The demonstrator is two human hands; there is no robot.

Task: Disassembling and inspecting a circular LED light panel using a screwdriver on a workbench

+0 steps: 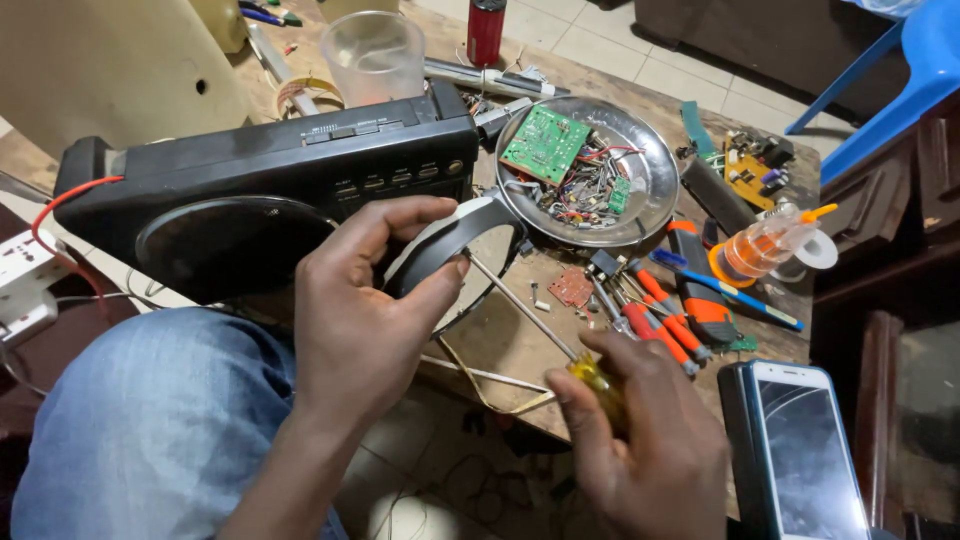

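A person's left hand [365, 300] closes its grip around a grey speaker ring [450, 245] at the front of a black radio [290, 170], steadying that end of the set at the near edge of the cluttered counter [500, 335]. The right hand [645, 440] is wrapped around the yellow handle of a screwdriver [540, 325], whose thin shaft slants up and left so that the tip meets the ring just beside the left thumb; holding the ring still appears to give the tip a firm target. The radio lies on its side across the left of the counter, partly over the person's denim-clad knee [150, 420]. To the far right, a metal bowl [650, 190] keeps a green circuit board [545, 143] and loose parts together. Orange-handled tools [680, 320] lie near the right hand, and a phone [800, 450] rests at the near right.
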